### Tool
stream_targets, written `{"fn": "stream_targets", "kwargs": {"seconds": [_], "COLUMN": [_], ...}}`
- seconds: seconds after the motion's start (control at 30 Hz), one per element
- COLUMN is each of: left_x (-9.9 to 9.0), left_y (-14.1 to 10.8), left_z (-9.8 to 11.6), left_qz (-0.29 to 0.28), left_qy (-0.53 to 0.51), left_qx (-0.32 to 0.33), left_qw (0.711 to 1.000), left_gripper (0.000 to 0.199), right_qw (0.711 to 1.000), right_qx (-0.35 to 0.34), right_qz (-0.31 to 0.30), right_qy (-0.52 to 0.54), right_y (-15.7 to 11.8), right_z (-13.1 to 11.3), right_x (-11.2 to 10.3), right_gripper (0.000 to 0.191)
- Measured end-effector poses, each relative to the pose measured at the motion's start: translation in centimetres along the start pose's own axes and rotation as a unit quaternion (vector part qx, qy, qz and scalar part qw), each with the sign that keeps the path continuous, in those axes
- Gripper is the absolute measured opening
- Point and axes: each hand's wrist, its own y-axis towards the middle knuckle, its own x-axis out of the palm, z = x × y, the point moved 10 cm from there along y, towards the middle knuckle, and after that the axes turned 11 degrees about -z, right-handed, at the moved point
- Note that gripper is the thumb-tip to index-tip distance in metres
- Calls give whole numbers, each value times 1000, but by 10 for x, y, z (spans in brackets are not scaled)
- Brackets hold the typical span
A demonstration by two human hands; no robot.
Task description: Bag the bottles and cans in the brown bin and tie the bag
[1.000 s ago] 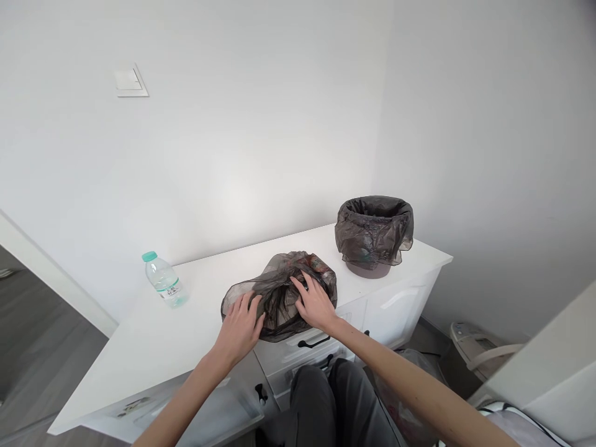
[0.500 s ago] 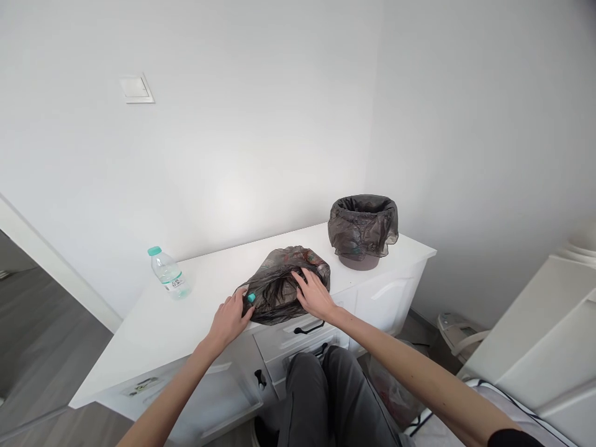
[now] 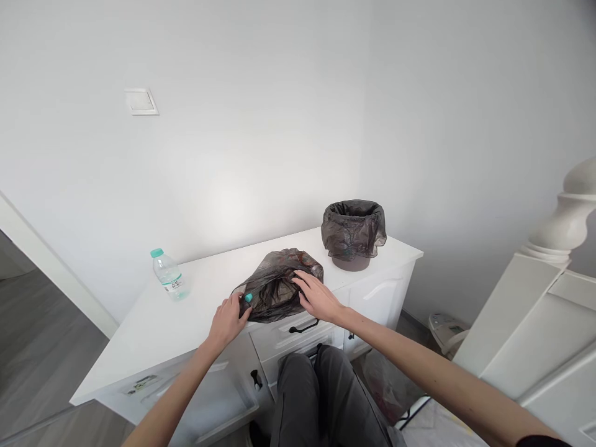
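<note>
Dark bag [image 3: 278, 287] at countertop [image 3: 195, 338] front edge; bottle [image 3: 170, 279] apart.

Bag [image 3: 278, 263]: thin, crinkled plastic. Bottle [image 3: 168, 275] left of bag: clear, glossy plastic. Bin [image 3: 351, 264] right of bag: matt, perhaps plastic.

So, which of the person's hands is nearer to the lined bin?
Right. The right hand is at the dark bag's right side, just in front and to the left of the lined bin; the left hand is farther away, at the bag's left end.
</note>
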Motion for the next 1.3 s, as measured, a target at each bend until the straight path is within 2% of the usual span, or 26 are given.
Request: {"fn": "stream_targets", "kwargs": {"seconds": [0.2, 0.33, 0.4, 0.53, 0.63, 0.87, 0.97, 1.1, 1.3], "left_x": [0, -8, -18, -51, -63, -48, -41, -29, -12], "left_y": [-4, -8, -13, -28, -34, -32, -25, -4, 30], "left_z": [-5, 0, 7, 27, 37, 35, 35, 34, 33], "left_qz": [23, 50, 73, 153, 163, 101, 76, 38, 13], "left_qy": [-19, -28, -31, -40, -47, -75, -50, 10, 53], "left_qx": [11, 24, 39, 98, 117, 96, 61, -13, -47], "left_qw": [999, 998, 996, 983, 978, 987, 994, 999, 997], "left_gripper": [42, 42, 42, 37, 31, 27, 31, 42, 40], "right_qw": [1000, 1000, 1000, 1000, 1000, 1000, 1000, 999, 999], "right_qx": [-11, -13, -8, 0, 4, -1, -5, 0, -7], "right_qz": [-1, -5, -6, -9, -11, -6, -3, 9, 17], "right_qy": [1, 5, 8, 15, 14, 11, 16, 31, 43], "right_y": [-7, -9, -10, -12, -13, -14, -13, -7, 8], "right_z": [2, 4, 6, 12, 16, 20, 20, 18, 7], "right_x": [2, 2, 1, 3, 7, 16, 19, 22, 28], "right_gripper": [47, 48, 47, 47, 46, 44, 42, 41, 39]}}
